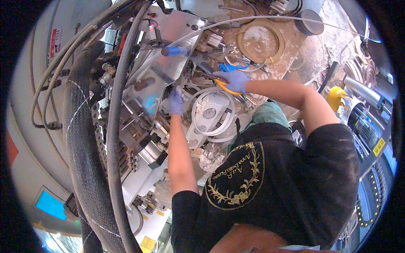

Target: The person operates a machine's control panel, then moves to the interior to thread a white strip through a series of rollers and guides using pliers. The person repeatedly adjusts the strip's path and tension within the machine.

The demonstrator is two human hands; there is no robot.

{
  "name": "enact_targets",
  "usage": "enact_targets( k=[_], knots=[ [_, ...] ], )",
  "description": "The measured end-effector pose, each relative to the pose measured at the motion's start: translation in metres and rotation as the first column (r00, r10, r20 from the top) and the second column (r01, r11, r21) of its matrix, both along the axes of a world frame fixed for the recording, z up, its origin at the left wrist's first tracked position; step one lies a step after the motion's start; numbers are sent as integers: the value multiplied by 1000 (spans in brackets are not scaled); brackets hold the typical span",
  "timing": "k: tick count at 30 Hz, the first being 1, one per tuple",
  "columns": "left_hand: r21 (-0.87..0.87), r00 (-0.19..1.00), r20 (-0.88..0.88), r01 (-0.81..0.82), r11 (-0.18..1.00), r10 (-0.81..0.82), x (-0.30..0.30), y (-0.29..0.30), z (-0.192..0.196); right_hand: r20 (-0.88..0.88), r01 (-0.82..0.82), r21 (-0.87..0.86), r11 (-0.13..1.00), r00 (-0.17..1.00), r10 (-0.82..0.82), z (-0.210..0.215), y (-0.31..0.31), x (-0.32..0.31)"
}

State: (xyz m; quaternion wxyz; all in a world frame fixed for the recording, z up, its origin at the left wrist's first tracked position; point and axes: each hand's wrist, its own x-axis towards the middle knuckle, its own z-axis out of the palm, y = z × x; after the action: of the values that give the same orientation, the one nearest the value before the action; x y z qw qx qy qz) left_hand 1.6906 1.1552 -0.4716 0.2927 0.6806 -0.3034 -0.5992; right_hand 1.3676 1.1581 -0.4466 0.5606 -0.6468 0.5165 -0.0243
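Two gloved hands inside machine: left hand (pixel 176 101) fingers closed on white plastic strip (pixel 213 110), right hand (pixel 233 81) gripping orange-handled cutters (pixel 224 87) at strip's upper loop. Trimming step seemingly underway; cut needs steady strip.

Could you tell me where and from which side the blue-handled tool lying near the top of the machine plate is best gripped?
Grip the blue-handled tool around its blue handle, probably from the right: that rounded end is bare, while its dark left end sits against the metal plate.
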Motion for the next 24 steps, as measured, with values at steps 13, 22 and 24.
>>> enact_targets(
  k=[13,22,24],
  knots=[
    [-392,970,180,225,892,-166,-91,68,107,-148,130,-339,932,971,-189,-4,98,-26],
    [-83,715,-590,-517,852,376,-133,93,152,511,345,-641,686,858,46,132,72,63],
    [-54,618,-685,-571,819,386,-125,94,159,413,289,-857,426,880,234,132,64,74]
  ],
)
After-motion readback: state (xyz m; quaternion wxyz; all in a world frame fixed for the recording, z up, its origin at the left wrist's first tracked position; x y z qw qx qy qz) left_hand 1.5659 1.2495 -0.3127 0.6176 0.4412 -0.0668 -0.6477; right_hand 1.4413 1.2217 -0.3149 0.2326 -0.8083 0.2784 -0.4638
